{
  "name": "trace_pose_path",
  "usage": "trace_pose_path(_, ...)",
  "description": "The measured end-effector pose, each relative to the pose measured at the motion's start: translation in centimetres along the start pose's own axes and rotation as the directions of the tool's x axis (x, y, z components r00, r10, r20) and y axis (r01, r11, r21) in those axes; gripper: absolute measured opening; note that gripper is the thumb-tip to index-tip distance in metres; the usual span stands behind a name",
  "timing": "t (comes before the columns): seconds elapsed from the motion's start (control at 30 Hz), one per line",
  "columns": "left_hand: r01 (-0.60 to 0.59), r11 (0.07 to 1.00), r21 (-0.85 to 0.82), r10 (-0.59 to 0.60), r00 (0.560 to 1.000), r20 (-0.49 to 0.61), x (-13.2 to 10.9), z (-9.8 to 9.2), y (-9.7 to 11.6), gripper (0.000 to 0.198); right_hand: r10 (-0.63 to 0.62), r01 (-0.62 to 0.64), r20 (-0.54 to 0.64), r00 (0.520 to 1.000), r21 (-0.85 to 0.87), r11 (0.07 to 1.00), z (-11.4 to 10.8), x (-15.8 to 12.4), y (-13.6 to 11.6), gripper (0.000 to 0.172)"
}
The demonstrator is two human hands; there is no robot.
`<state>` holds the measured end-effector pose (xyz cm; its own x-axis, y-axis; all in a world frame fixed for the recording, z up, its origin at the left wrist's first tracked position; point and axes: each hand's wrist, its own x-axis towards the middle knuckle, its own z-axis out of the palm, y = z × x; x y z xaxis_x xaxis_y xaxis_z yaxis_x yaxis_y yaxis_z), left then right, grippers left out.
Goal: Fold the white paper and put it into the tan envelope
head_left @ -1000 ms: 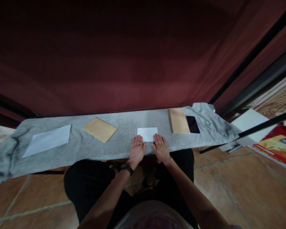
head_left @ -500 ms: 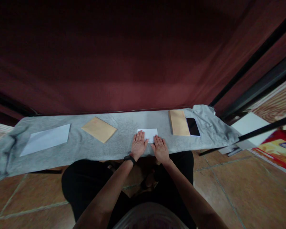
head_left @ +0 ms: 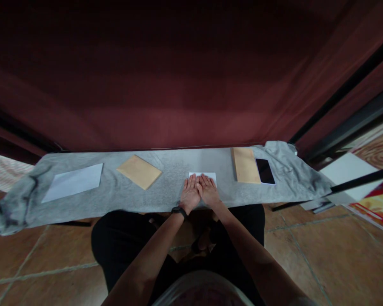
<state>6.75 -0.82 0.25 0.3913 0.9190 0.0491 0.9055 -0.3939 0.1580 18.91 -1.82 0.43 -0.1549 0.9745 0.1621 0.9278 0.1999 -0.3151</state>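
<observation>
A small white folded paper point(head_left: 213, 175) lies on the grey cloth in front of me, largely covered by my hands. My left hand point(head_left: 190, 194) rests flat on its left part, palm down with fingers stretched out, a dark band on the wrist. Beside it, my right hand point(head_left: 208, 192) lies flat on the right part, fingers extended. The two hands touch at the thumbs. Neither grips anything; the paper's far edge and right corner show past the fingertips.
On the cloth-covered bench point(head_left: 175, 163) lie a white sheet point(head_left: 73, 182) at far left, a tan envelope point(head_left: 139, 171), a stack of tan envelopes point(head_left: 246, 165) and a phone point(head_left: 265, 171) on the right. A dark red curtain point(head_left: 166, 85) hangs behind. Black metal bars point(head_left: 364, 180) stand at the right.
My right hand has slid left across the paper to meet my left hand. The view has shifted slightly, so everything else sits a little further right.
</observation>
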Motion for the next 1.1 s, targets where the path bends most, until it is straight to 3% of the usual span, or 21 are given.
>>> trace_pose_path(0.83,0.033,0.999,-0.036,-0.034,0.999,-0.027,0.0,-0.1,0.7,0.061,0.081,-0.09,-0.137,0.987,-0.058,0.994,0.6,-1.7,3.7,0.054)
trace_pose_path(1.1,0.045,0.999,-0.001,-0.045,0.999,-0.015,-0.1,-0.4,1.0,0.061,0.105,-0.114,-0.128,0.986,-0.067,0.991,0.1,-2.4,4.6,0.052)
